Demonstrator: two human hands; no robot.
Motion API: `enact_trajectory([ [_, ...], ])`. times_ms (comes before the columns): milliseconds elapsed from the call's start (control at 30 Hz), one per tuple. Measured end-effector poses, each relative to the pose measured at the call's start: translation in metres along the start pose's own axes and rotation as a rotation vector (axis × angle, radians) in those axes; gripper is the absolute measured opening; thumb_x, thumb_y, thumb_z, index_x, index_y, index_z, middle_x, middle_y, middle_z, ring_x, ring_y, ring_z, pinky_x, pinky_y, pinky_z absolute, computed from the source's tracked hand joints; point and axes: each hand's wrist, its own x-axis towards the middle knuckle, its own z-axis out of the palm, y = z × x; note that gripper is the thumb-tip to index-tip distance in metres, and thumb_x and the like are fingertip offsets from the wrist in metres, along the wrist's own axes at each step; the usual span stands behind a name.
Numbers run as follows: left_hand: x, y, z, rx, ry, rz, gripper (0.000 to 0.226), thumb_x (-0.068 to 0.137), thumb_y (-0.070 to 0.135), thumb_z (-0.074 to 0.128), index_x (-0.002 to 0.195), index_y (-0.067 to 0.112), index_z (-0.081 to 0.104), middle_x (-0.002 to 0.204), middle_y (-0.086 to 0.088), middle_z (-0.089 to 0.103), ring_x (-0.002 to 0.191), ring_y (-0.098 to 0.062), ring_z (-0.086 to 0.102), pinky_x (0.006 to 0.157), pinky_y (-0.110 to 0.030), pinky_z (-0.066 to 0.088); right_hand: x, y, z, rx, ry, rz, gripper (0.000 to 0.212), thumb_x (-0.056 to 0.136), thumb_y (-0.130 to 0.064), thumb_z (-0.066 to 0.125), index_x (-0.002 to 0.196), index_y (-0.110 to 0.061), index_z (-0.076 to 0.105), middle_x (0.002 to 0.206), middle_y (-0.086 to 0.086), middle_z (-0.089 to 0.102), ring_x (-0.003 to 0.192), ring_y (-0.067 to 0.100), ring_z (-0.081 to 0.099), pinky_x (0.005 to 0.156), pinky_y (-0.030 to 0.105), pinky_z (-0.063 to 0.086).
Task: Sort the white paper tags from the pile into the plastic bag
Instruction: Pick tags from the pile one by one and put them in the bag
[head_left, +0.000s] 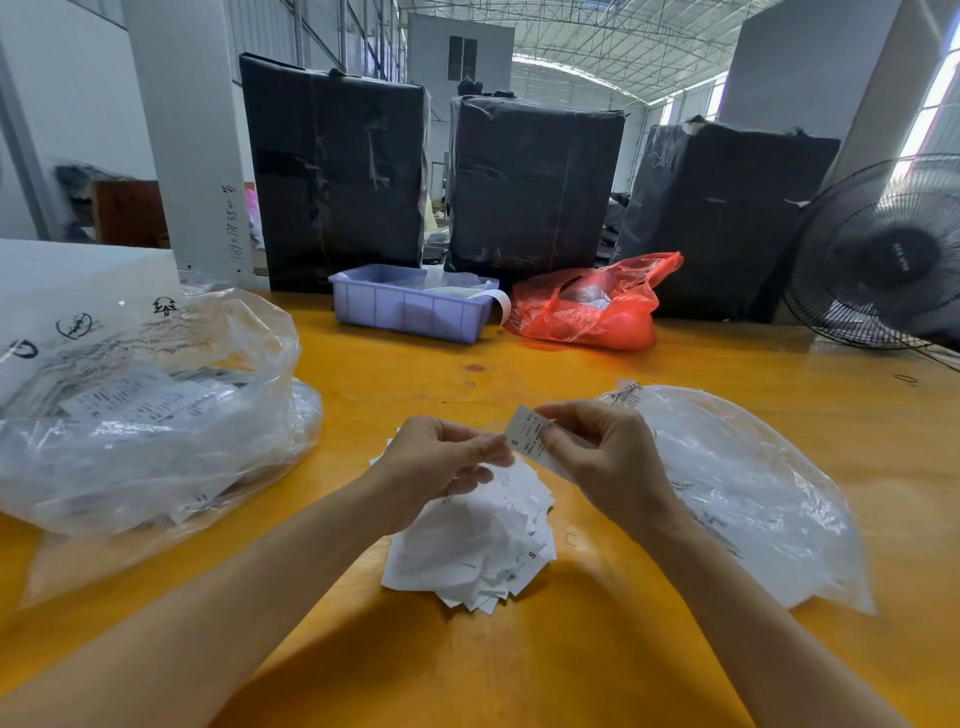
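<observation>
Hands are sharing one tag (525, 432) above the pile (475, 540): right hand (597, 457) pinching it, left hand (441, 462) gripping its edge. Loosening fingers could be dropping it short of the plastic bag (753, 493) lying rightward on the counter (571, 364).

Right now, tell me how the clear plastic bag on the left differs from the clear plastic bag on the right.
The left bag is bulging and crumpled, standing up from the yellow table; the right bag lies nearly flat. The left bag shows printed black symbols and many papers inside; the right bag shows only a few tags. The right bag lies just behind the right hand; the left bag lies apart from both hands. Both are transparent plastic.
</observation>
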Motion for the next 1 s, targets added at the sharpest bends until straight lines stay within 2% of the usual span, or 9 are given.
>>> enact_trajectory([
  [233,0.001,0.001,0.001,0.012,0.015,-0.012,0.016,0.083,0.019,0.068,0.088,0.005,0.073,0.068,0.000,0.071,0.054,-0.003,0.062,0.048,-0.015,0.047,0.000,-0.001,-0.001,-0.008,-0.135,0.017,0.018,0.083,-0.006,0.067,0.095,-0.018,0.074,0.083,0.001,0.073,0.077,0.015,0.069,0.066,0.029,0.056],
  [367,0.002,0.000,0.000,0.020,0.051,-0.005,0.024,0.084,0.022,0.067,0.092,0.000,0.073,0.075,-0.007,0.070,0.055,-0.006,0.060,0.052,-0.016,0.049,0.000,0.001,-0.003,-0.032,-0.199,0.062,0.019,0.086,-0.009,0.065,0.093,-0.024,0.074,0.086,0.001,0.072,0.083,0.017,0.067,0.071,0.031,0.055],
  [467,0.001,-0.001,0.002,0.022,0.017,-0.015,0.026,0.083,0.021,0.068,0.092,-0.002,0.072,0.076,-0.009,0.068,0.058,-0.009,0.058,0.054,-0.018,0.049,-0.002,0.000,-0.002,0.072,-0.276,0.116,0.022,0.083,-0.011,0.071,0.094,-0.030,0.070,0.085,0.000,0.070,0.080,0.014,0.066,0.071,0.029,0.055],
  [533,-0.001,-0.001,0.004,0.060,-0.023,-0.019,0.026,0.080,0.024,0.070,0.092,0.000,0.073,0.073,-0.005,0.067,0.060,-0.009,0.061,0.054,-0.018,0.049,-0.003,-0.002,0.000,0.137,-0.261,0.132,0.027,0.077,-0.010,0.076,0.098,-0.025,0.068,0.082,-0.002,0.067,0.075,0.008,0.065,0.066,0.021,0.054],
  [600,-0.002,-0.002,0.007,0.075,-0.032,-0.007,0.021,0.079,0.025,0.071,0.086,0.006,0.073,0.069,-0.001,0.067,0.058,-0.006,0.064,0.053,-0.017,0.050,-0.001,-0.003,0.002,0.164,-0.180,0.131,0.032,0.074,-0.012,0.078,0.103,-0.018,0.065,0.087,0.000,0.067,0.077,0.009,0.066,0.068,0.021,0.056],
  [700,0.000,-0.002,0.007,-0.015,0.044,0.007,0.012,0.082,0.021,0.069,0.078,0.010,0.071,0.070,-0.001,0.065,0.056,-0.005,0.064,0.055,-0.017,0.053,0.001,-0.003,0.001,0.229,-0.034,0.176,0.021,0.078,-0.010,0.074,0.095,-0.017,0.064,0.084,0.002,0.067,0.069,0.009,0.067,0.062,0.020,0.056],
  [800,0.002,-0.002,0.005,-0.063,0.094,0.002,0.012,0.083,0.021,0.069,0.076,0.012,0.071,0.071,-0.002,0.065,0.057,-0.006,0.064,0.055,-0.018,0.053,-0.001,-0.003,0.001,0.308,0.010,0.213,0.013,0.080,-0.005,0.072,0.092,-0.003,0.069,0.073,0.007,0.070,0.060,0.013,0.067,0.059,0.022,0.056],
  [867,0.001,-0.003,0.006,-0.054,0.088,0.008,0.011,0.083,0.020,0.069,0.078,0.011,0.071,0.071,-0.001,0.066,0.057,-0.007,0.064,0.053,-0.019,0.051,-0.004,-0.005,0.004,0.281,-0.007,0.179,0.009,0.080,-0.004,0.072,0.088,-0.003,0.071,0.071,0.009,0.072,0.061,0.017,0.069,0.060,0.023,0.057],
  [1000,-0.001,-0.006,0.010,-0.044,0.099,0.042,0.013,0.083,0.020,0.069,0.079,0.008,0.073,0.067,-0.001,0.064,0.065,-0.014,0.056,0.054,-0.024,0.045,-0.010,-0.014,0.011,0.197,-0.155,0.137,0.009,0.084,-0.009,0.069,0.090,-0.011,0.074,0.077,0.010,0.073,0.070,0.022,0.068,0.066,0.031,0.058],
])
